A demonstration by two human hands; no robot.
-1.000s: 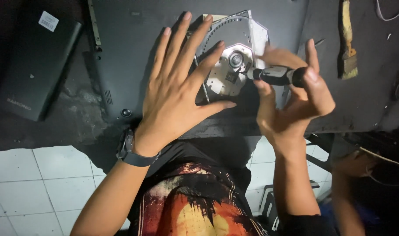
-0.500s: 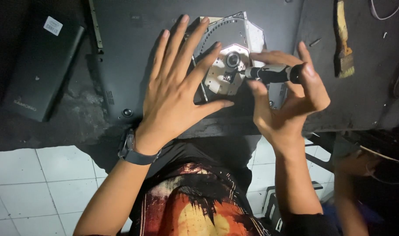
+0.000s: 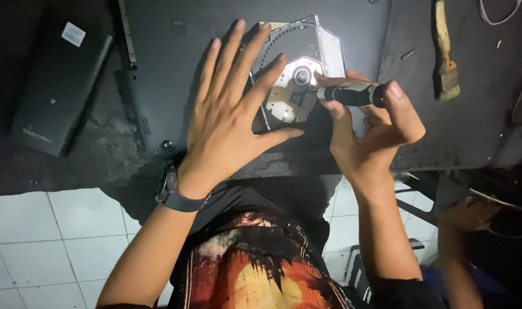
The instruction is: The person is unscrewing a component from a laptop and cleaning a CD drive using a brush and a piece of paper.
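Silver optical drive point(image 3: 298, 86) under spread left hand point(image 3: 229, 114), right hand point(image 3: 370, 131) pinching black screwdriver point(image 3: 352, 94)

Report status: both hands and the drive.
Left hand flat, fingers spread, pressing on the optical drive. Right hand grips black screwdriver, tip at the drive's hub. Paintbrush lies clear to the right.

Disc drive point(image 3: 298, 86) on laptop point(image 3: 175, 68); battery point(image 3: 58, 86) left; brush point(image 3: 444, 51) right.
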